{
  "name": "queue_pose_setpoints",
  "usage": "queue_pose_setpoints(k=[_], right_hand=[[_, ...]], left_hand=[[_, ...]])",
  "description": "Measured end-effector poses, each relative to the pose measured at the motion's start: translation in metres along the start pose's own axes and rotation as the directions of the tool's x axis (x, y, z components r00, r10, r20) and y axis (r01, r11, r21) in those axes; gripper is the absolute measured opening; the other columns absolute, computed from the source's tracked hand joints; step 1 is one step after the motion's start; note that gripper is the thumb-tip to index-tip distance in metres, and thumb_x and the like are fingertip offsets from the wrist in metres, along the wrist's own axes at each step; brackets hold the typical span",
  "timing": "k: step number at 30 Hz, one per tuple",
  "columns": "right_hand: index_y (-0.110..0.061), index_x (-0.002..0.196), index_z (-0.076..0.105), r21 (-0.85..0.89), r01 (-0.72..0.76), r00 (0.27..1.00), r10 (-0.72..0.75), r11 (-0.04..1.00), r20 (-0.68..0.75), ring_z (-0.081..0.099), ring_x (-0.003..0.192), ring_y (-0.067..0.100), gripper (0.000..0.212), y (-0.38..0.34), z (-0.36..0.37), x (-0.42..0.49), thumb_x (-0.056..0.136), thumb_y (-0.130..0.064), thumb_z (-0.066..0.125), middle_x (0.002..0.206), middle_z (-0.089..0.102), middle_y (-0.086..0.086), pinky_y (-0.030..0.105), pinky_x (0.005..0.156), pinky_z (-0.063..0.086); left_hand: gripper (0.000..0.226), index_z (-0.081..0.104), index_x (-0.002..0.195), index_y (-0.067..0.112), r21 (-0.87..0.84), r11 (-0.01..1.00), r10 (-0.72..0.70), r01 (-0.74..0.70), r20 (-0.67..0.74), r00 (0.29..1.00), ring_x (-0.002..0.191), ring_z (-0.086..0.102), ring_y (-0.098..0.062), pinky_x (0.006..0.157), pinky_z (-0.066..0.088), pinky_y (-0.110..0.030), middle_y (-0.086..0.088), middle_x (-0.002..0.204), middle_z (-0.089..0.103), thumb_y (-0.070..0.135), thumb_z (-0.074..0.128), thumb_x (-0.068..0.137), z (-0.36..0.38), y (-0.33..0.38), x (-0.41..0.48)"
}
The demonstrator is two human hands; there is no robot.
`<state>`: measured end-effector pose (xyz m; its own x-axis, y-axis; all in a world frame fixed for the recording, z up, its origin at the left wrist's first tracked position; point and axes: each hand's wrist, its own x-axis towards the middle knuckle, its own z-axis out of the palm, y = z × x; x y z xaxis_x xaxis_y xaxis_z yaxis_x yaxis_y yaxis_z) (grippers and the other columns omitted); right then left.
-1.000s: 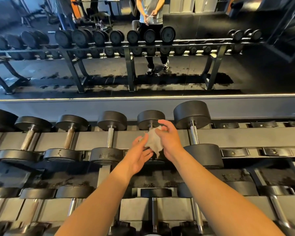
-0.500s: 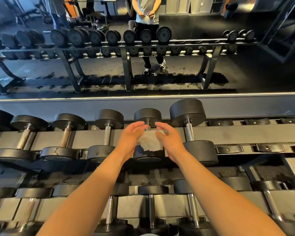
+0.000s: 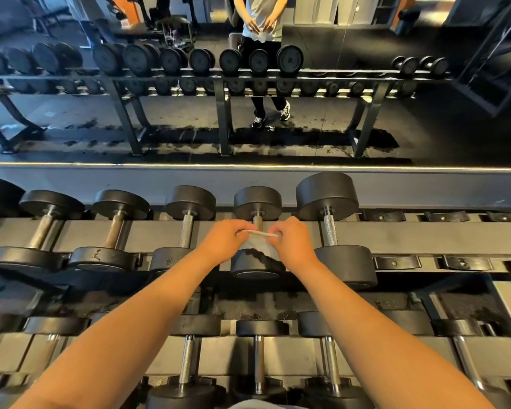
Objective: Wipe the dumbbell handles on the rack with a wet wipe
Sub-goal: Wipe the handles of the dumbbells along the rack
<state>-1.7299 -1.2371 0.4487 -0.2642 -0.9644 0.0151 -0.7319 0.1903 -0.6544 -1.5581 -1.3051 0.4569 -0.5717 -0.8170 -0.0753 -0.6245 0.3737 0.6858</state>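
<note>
A white wet wipe (image 3: 258, 234) is stretched flat between both hands over a black dumbbell (image 3: 258, 202) in the upper row of the rack (image 3: 401, 236). My left hand (image 3: 226, 239) pinches the wipe's left edge and my right hand (image 3: 291, 242) pinches its right edge. Only the top of that dumbbell's metal handle (image 3: 258, 221) shows above the wipe; the rest is hidden by the hands. Neighbouring dumbbells stand on either side, one handle (image 3: 186, 231) to the left and a knurled handle (image 3: 329, 228) to the right.
A lower row of dumbbells (image 3: 258, 361) lies near my body. Empty saddles (image 3: 394, 262) take up the upper rack's right end. A mirror (image 3: 307, 137) behind the rack reflects the rack, the floor and a person.
Both hands moved closer over the dumbbell handle. The wipe, loosely bunched before, is now pulled taut and flat between them.
</note>
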Motion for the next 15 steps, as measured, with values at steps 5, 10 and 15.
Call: queue_pose_setpoints(k=[5, 10, 15], right_hand=[[-0.02, 0.089, 0.072, -0.012, 0.016, 0.999, -0.016, 1.0, 0.029, 0.042, 0.102, 0.019, 0.008, 0.003, 0.0, 0.003, 0.091, -0.015, 0.066, 0.099, 0.052, 0.0, 0.025, 0.077, 0.029], [-0.02, 0.083, 0.061, 0.122, 0.007, 0.998, -0.014, 0.993, 0.057, 0.059, 0.078, 0.02, 0.011, 0.005, 0.006, 0.006, 0.089, -0.011, 0.066, 0.081, 0.062, -0.002, 0.041, 0.071, 0.05], [-0.013, 0.094, 0.065, 0.225, 0.05, 0.996, -0.067, 0.973, 0.067, 0.057, 0.082, 0.015, 0.011, 0.008, 0.009, 0.012, 0.087, -0.004, 0.069, 0.088, 0.062, -0.002, 0.023, 0.069, 0.042]], left_hand=[[0.023, 0.072, 0.115, 0.024, -0.098, 0.995, -0.028, 0.03, 0.021, 0.999, 0.094, 0.06, -0.004, 0.082, 0.044, -0.02, 0.007, 0.108, 0.069, 0.017, 0.069, 0.093, -0.001, -0.005, 0.0], [0.009, 0.075, 0.099, 0.02, -0.121, 0.991, -0.061, 0.056, -0.035, 0.998, 0.082, 0.058, -0.005, 0.071, 0.04, -0.023, 0.005, 0.092, 0.068, 0.025, 0.071, 0.092, 0.004, -0.009, 0.005], [0.014, 0.074, 0.106, 0.016, -0.016, 0.998, -0.056, 0.056, -0.048, 0.997, 0.097, 0.061, -0.015, 0.088, 0.047, -0.033, -0.002, 0.105, 0.069, 0.021, 0.064, 0.097, 0.008, -0.014, 0.013]])
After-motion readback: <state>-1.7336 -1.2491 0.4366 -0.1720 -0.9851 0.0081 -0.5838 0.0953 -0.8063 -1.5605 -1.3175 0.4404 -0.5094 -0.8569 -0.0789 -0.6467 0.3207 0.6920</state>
